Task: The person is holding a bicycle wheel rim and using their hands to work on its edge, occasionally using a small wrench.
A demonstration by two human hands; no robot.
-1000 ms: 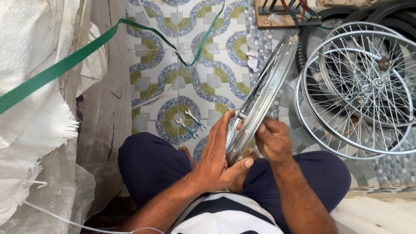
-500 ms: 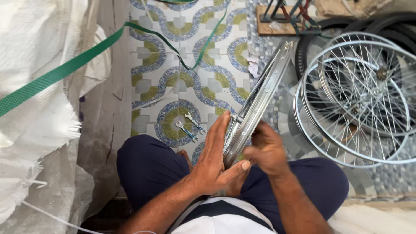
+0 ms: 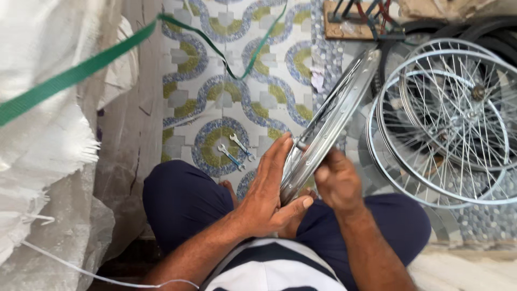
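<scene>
On your left, a bulky white woven plastic sack (image 3: 48, 129) fills the near and far side of the view, with a flat green plastic strap (image 3: 81, 73) running across it and trailing onto the patterned tile floor (image 3: 215, 108); the sack shows no label you could tell from here. At the far edge sits a small flat wooden board (image 3: 347, 24) with dark metal pieces on it.

You hold a shiny silver metal wheel rim (image 3: 328, 124) edge-on over your lap. Its long axis runs from near left, at your hands, up to far right, where the top edge ends close to the wooden board. Your left hand (image 3: 269, 196) is open and flat against the rim's left face, fingers pointing far, with the thumb hooked under the near edge, so its grip is a loose cupping hold on the rim. Your right hand (image 3: 336, 180) is clenched on the rim's right side at the near end; what the fingertips pinch there is hidden.

Just right of the rim, a stack of silver spoked bicycle wheels (image 3: 447, 124) lies on the floor, with black rubber tyres (image 3: 474, 29) beyond them. Two small flat steel spanners (image 3: 235, 151) lie on the tiles left of the rim, just beyond your knee in dark blue trousers (image 3: 183, 199).
</scene>
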